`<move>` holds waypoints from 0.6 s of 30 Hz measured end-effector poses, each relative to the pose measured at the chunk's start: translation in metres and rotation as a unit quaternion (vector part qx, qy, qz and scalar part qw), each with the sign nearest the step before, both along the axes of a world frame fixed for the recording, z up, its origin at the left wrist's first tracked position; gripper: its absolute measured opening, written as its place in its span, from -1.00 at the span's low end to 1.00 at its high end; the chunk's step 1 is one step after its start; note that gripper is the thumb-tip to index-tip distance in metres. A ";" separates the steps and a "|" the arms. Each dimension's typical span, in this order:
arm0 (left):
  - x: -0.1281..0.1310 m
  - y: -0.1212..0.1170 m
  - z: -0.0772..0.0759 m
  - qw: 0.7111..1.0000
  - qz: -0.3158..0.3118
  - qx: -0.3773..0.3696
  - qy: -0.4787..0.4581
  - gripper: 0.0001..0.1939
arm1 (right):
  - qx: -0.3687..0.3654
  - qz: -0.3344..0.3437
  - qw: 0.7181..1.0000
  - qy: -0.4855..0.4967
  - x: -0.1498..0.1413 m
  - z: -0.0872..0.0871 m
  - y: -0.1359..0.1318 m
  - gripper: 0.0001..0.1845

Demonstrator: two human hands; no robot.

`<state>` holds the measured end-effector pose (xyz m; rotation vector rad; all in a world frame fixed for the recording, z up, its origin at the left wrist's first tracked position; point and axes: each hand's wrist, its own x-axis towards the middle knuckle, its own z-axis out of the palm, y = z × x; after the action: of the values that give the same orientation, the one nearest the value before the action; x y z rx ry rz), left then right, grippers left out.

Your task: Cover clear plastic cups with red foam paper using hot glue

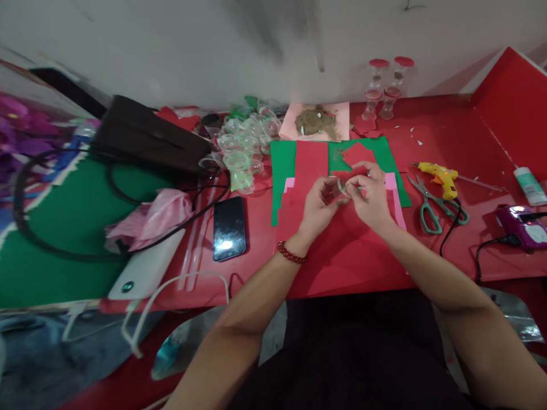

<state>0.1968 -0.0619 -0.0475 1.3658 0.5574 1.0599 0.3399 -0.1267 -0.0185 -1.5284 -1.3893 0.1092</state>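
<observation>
The count records two stacked-cup towers point(373, 94) point(392, 92), one phone point(229, 228), one glue gun point(445, 177), one pair of scissors point(427, 196), one beaded bracelet point(292, 254).

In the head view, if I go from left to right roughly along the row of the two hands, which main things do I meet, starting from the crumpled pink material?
Crumpled pink material, dark phone, left hand, right hand, scissors, purple socket block.
</observation>
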 end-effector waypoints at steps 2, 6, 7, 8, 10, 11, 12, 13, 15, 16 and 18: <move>0.000 0.000 0.000 1.000 -0.003 -0.014 -0.013 -0.46 | 0.012 -0.007 1.000 0.003 0.001 0.002 -0.002 -0.82; -0.001 0.007 -0.003 0.998 0.006 -0.042 -0.035 -0.51 | 0.028 -0.023 0.999 0.018 0.005 0.012 -0.007 -0.82; -0.002 0.010 -0.004 0.998 0.015 -0.049 -0.042 -0.53 | 0.029 -0.026 0.999 0.020 0.006 0.013 -0.008 -0.81; -0.003 0.012 -0.005 0.997 0.025 -0.058 -0.052 -0.52 | 0.028 -0.028 0.999 0.020 0.006 0.014 -0.008 -0.78; -0.004 0.018 -0.009 0.993 0.045 -0.079 -0.080 -0.46 | 0.016 -0.031 0.999 0.011 0.007 0.013 -0.007 -0.72; -0.004 0.020 -0.011 0.990 0.050 -0.088 -0.093 -0.40 | 0.004 -0.035 0.999 -0.001 0.006 0.010 -0.005 -0.69; -0.005 0.022 -0.013 0.989 0.050 -0.094 -0.101 -0.34 | -0.010 -0.041 0.999 -0.018 0.006 0.006 -0.003 -0.66; -0.005 0.024 -0.015 0.989 0.046 -0.096 -0.104 -0.29 | -0.024 -0.049 0.998 -0.037 0.006 0.002 -0.001 -0.64; -0.007 0.027 -0.019 0.990 0.029 -0.094 -0.100 -0.24 | -0.041 -0.061 0.994 -0.077 0.008 -0.007 0.002 -0.58; -0.008 0.029 -0.021 0.990 0.022 -0.096 -0.097 -0.24 | -0.044 -0.065 0.992 -0.094 0.009 -0.011 0.003 -0.57; -0.010 0.031 -0.022 0.991 0.014 -0.100 -0.089 -0.27 | -0.047 -0.066 0.990 -0.119 0.013 -0.013 0.004 -0.63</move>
<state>0.1864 -0.0308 -0.0699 1.0799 0.5371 1.1052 0.3531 -0.1224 -0.0319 -1.7515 -1.4801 -0.0930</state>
